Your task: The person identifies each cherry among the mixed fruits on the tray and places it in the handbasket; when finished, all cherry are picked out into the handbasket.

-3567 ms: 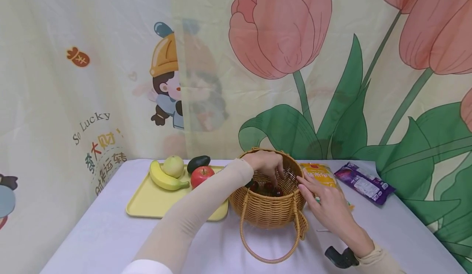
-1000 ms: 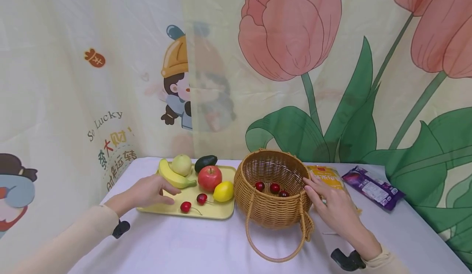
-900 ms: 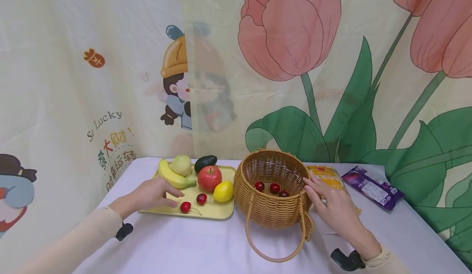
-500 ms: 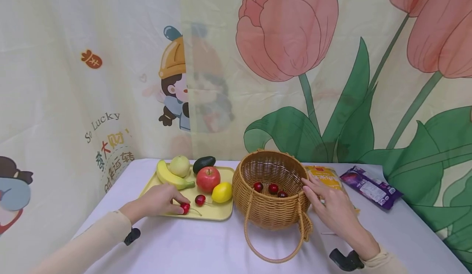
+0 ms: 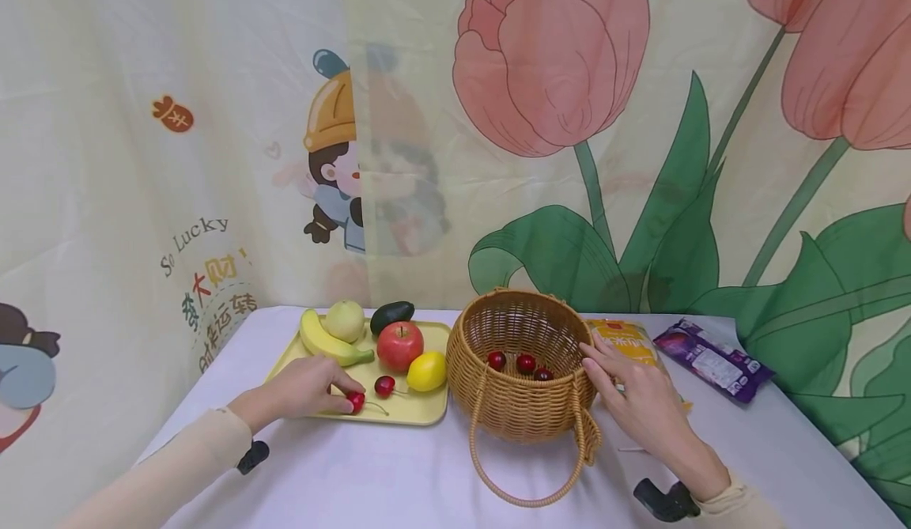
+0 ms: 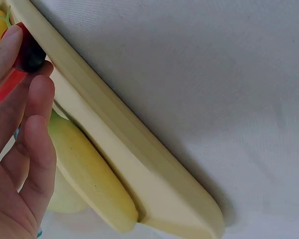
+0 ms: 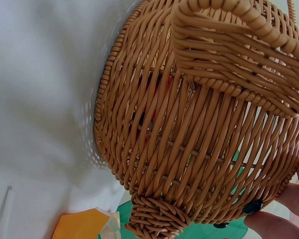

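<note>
My left hand (image 5: 302,388) pinches a red cherry (image 5: 355,402) between thumb and fingertips, low over the front of the yellow tray (image 5: 420,412). In the left wrist view the cherry (image 6: 31,51) shows dark on its underside. Beside it lies a second cherry (image 5: 385,387) with a stem. A wicker basket (image 5: 523,410) stands right of the tray, with three cherries (image 5: 525,364) inside and its handle lowered to the front. The fingers of my right hand (image 5: 640,394) rest extended against the basket's right rim; in the right wrist view the fingertips touch its wall near a black bead (image 7: 252,206).
On the tray are a banana (image 5: 330,345), a pale green round fruit (image 5: 345,321), a dark avocado-like fruit (image 5: 392,317), a red apple (image 5: 400,346) and a lemon (image 5: 427,371). An orange packet (image 5: 626,339) and a purple packet (image 5: 713,359) lie behind my right hand.
My left hand has come out of the basket to the tray, then moved right and taken hold of the front cherry. My right hand stays at the basket rim.
</note>
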A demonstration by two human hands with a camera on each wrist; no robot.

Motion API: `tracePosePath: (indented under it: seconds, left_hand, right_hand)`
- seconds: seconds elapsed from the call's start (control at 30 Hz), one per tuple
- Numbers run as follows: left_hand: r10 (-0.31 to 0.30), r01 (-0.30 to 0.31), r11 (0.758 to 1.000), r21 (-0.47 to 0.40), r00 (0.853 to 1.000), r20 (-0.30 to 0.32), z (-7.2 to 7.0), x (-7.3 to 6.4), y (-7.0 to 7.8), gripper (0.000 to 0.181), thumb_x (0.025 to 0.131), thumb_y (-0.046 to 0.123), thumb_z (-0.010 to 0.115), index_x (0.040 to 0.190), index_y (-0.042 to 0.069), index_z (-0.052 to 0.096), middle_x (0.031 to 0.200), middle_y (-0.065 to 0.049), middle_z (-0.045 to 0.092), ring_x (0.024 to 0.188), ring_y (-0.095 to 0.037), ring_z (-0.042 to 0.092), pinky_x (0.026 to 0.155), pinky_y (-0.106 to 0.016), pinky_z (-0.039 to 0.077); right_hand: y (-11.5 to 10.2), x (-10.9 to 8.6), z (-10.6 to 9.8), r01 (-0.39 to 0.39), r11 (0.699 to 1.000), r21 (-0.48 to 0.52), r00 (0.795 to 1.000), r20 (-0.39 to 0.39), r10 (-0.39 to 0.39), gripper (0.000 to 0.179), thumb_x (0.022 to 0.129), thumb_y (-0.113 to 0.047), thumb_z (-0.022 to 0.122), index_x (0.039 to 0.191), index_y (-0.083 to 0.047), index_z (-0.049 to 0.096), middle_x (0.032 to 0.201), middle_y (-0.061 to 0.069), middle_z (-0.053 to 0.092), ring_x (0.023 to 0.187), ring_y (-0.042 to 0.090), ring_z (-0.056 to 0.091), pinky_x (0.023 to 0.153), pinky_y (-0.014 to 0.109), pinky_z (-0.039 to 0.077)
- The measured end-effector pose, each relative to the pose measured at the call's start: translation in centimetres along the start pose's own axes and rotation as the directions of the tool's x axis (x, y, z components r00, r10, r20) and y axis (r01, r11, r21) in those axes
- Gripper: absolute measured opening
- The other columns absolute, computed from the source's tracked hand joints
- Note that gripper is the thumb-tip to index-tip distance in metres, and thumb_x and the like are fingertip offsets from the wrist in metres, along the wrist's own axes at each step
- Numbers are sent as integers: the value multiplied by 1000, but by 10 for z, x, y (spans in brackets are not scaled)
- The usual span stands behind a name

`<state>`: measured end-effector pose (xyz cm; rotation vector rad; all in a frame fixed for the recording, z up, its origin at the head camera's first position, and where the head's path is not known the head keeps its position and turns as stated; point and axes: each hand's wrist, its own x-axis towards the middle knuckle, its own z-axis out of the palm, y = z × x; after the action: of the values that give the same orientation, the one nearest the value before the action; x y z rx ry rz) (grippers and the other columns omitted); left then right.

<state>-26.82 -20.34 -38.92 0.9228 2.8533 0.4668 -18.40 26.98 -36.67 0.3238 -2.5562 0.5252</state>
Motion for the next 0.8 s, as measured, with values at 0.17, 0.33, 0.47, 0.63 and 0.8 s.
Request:
tracePosePath:
  seconds: [0.17, 0.33, 0.47, 0.63, 0.8]
  left_hand:
    - [14, -14, 1000, -1, 1000, -2, 0, -2, 1, 29, 85, 25, 84, 113, 21, 81, 101, 6, 81, 78, 0, 61, 65, -20, 46]
    - [12, -12, 1000, 4, 1000, -2, -1, -2, 2, 28, 85, 24, 84, 113, 21, 82, 101, 6, 81, 73, 0, 56, 64, -21, 44]
    - [19, -19, 1000, 7, 1000, -1, -2, -3, 1, 28, 85, 25, 83, 113, 21, 82, 101, 7, 81, 73, 1, 56, 64, -20, 45]
    - [52, -52, 999, 9, 999, 9, -10, -5, -3, 23, 87, 23, 80, 110, 20, 82, 98, 10, 80, 79, 2, 60, 67, -21, 48]
    - [-8, 8, 1000, -7, 999, 47, -29, -4, -5, 26, 86, 25, 83, 111, 18, 82, 96, 10, 80, 78, -1, 61, 70, -25, 49]
  right_hand:
    - [0, 0, 1, -3, 1000, -4, 1000, -3, 3, 38, 106, -32, 57, 137, -12, 67, 143, 18, 61, 47, 4, 32, 67, 42, 51]
    - [0, 0, 1, -19, 1000, 0, 1000, 8, 19, 39, 106, -32, 57, 138, -12, 66, 144, 18, 60, 46, 7, 30, 60, 31, 38]
    - [0, 0, 1, -25, 1000, -1, 1000, 8, 25, 39, 106, -33, 57, 138, -13, 66, 144, 17, 60, 43, 7, 27, 56, 27, 28]
    - [0, 0, 1, -19, 1000, 2, 1000, 3, 19, 39, 106, -33, 57, 138, -14, 67, 144, 17, 60, 41, 6, 25, 54, 26, 29]
    - [0, 0, 2, -8, 1000, 3, 1000, -4, 8, 38, 105, -33, 58, 137, -13, 67, 144, 19, 60, 41, 6, 24, 51, 24, 28]
